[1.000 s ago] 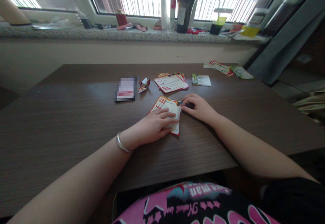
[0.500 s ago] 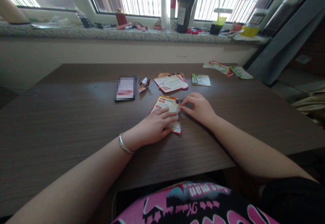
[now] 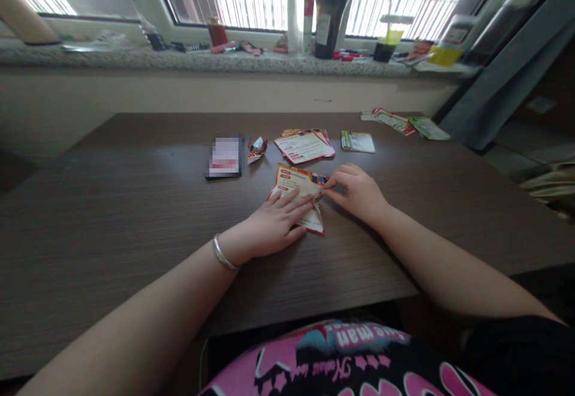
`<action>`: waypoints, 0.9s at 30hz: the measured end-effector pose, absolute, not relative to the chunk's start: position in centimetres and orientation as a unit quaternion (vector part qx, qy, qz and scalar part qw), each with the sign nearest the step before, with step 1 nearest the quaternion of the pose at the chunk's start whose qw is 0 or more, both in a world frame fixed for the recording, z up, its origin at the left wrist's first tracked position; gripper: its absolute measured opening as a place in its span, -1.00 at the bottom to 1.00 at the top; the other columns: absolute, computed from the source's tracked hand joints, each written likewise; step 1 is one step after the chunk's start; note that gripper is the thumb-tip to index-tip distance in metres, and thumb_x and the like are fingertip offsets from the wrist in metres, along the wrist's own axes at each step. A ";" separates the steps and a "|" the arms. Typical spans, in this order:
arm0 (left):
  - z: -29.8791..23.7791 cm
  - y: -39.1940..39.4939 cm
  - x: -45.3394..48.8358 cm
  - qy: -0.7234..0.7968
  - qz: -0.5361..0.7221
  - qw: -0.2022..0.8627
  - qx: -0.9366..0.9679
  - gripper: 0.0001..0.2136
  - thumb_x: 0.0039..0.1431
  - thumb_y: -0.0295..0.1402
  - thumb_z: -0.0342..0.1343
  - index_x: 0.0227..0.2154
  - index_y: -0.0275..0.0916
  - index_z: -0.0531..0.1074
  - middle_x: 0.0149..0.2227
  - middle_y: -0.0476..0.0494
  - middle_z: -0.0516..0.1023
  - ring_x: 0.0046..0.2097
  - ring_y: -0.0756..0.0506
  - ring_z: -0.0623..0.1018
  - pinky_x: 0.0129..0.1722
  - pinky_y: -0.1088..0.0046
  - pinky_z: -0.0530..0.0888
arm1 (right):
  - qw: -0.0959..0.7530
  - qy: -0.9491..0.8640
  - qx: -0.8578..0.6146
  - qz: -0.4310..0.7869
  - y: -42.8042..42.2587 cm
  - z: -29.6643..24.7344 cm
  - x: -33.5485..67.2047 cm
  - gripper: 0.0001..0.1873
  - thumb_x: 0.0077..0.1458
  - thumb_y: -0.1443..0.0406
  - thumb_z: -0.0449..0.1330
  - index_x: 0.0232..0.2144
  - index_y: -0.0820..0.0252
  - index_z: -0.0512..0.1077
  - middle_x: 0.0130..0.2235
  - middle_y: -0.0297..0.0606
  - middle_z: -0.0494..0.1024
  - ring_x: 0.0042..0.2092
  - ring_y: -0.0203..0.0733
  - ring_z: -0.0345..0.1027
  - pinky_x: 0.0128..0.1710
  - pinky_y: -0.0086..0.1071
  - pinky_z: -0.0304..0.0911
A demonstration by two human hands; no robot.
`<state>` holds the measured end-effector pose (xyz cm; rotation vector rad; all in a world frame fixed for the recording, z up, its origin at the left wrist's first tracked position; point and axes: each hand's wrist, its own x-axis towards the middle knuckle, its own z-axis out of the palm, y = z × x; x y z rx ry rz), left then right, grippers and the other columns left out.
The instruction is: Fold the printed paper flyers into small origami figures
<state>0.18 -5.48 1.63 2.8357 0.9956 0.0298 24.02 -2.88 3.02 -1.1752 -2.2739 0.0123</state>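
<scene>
A printed packet [image 3: 293,178], white with red labels and an orange edge, lies on the table in front of me, its right side creased and pulled up. My left hand [image 3: 281,221] rests flat across it with the fingers spread, covering its lower left part. Thumb and forefinger of my right hand [image 3: 356,191] pinch the packet at its right edge. Just beyond is a small pile of similar printed packets [image 3: 303,146]. A crumpled wrapper [image 3: 257,149] sits to the left of that pile.
A dark flat object with a blurred top [image 3: 224,157] lies at the left on the brown table [image 3: 135,216]. Green-and-white packets [image 3: 357,141] are right of the pile, with more flat packets [image 3: 429,128] at the far right. Bottles [image 3: 327,24] and small items line the windowsill [image 3: 251,66].
The packet has turned slightly under my hands, its top edge now tilting down to the right. My left fingers are spread a little wider. My right hand keeps its pinch.
</scene>
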 end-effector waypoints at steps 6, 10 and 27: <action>1.2 -5.5 0.0 0.349 -0.002 0.042 0.936 -0.47 0.37 -0.09 -0.27 0.32 -0.14 -0.03 0.39 -0.19 -0.11 0.39 -0.26 -0.10 0.30 0.01 -0.07 | 0.269 -0.853 -0.447 0.001 -3.2 3.0 23.8 -0.87 0.07 0.22 0.26 -0.44 0.11 0.41 -0.29 -0.22 0.47 -0.16 -0.07 0.32 -0.16 -0.20 0.27; 1.0 -5.4 0.1 0.351 0.010 0.022 0.936 -0.48 0.37 -0.10 -0.26 0.32 -0.13 -0.04 0.39 -0.23 -0.12 0.38 -0.27 -0.08 0.30 0.02 -0.05 | 0.285 -0.840 -0.461 0.018 -3.0 2.7 23.4 -0.80 0.02 0.23 0.30 -0.47 0.12 0.34 -0.32 -0.24 0.44 -0.19 -0.08 0.32 -0.18 -0.22 0.27; 0.8 -5.3 0.4 0.358 0.050 0.007 0.932 -0.50 0.34 -0.09 -0.19 0.27 -0.14 0.12 0.33 -0.24 0.11 0.34 -0.27 0.09 0.29 0.03 0.00 | 0.380 -0.764 -0.484 0.194 -2.1 1.6 22.8 -0.67 -0.09 0.27 0.32 -0.37 0.10 0.20 -0.40 -0.40 0.40 -0.40 -0.26 0.33 -0.34 -0.32 0.31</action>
